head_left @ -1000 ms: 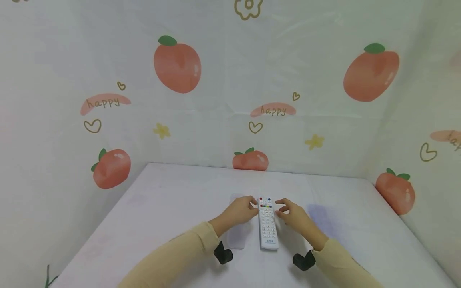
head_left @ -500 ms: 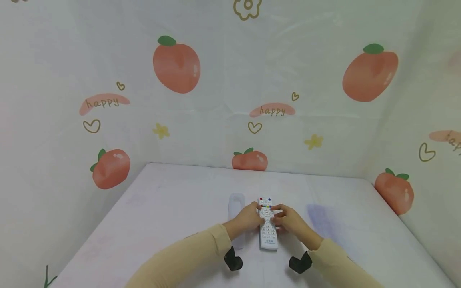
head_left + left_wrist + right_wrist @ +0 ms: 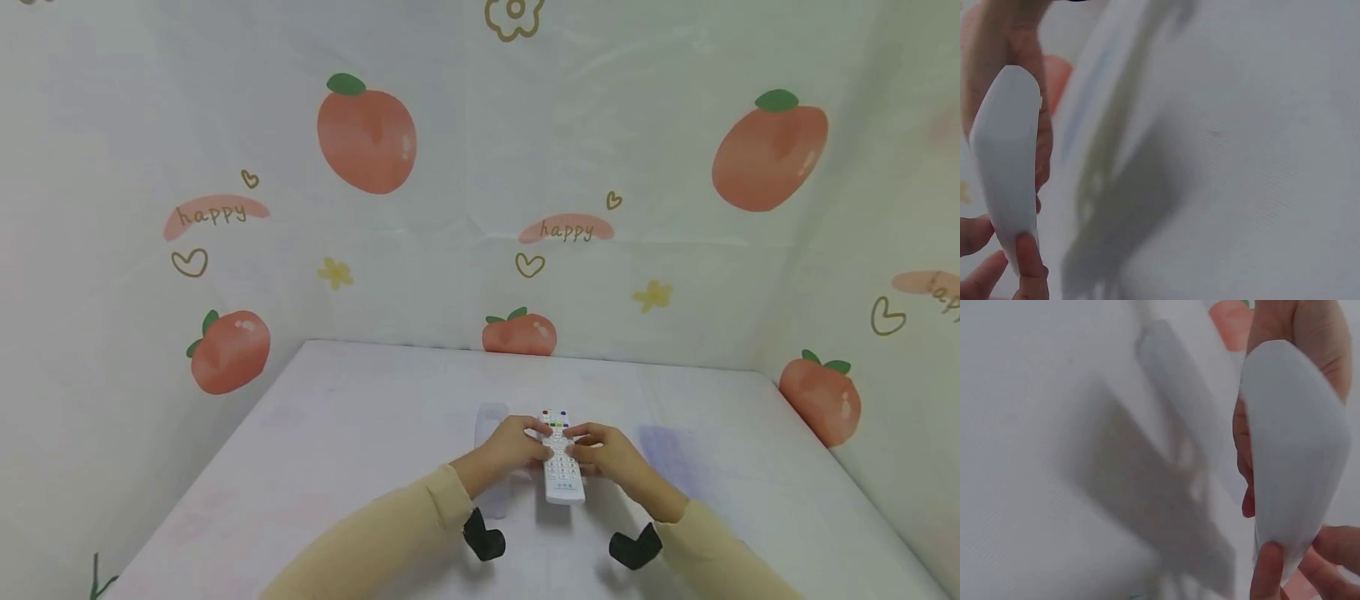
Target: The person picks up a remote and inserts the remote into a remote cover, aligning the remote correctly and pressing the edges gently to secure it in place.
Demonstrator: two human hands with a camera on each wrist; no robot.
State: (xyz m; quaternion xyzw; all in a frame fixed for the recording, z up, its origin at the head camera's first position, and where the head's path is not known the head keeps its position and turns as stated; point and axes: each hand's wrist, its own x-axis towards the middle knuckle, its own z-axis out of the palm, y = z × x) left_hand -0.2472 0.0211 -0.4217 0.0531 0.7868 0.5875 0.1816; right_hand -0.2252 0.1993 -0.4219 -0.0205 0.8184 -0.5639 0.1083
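Observation:
A white remote control (image 3: 565, 485) with rows of buttons is held between both hands, raised off the table and tilted. My left hand (image 3: 514, 444) pinches its left edge with curled fingers and thumb. On the opposite edge, my right hand (image 3: 617, 457) grips it the same way. Its smooth white underside (image 3: 1009, 144) faces the left wrist camera, and the right wrist view shows the same bare back (image 3: 1294, 437). A clear elongated cover (image 3: 492, 502) lies just left of the remote, partly hidden by the left hand and forearm.
The white table (image 3: 360, 433) ends at a back wall cloth (image 3: 450, 275) printed with fruit. A faint purple patch (image 3: 670, 458) marks the surface on the right. Dark shadows (image 3: 1141, 487) fall on the table beneath the hands. Black pieces (image 3: 484, 537) sit at the wrists.
Both hands have closed in on the remote from its two sides and taken hold of it. The remote has risen off the table, with its shadow now apart below. The clear cover stays put.

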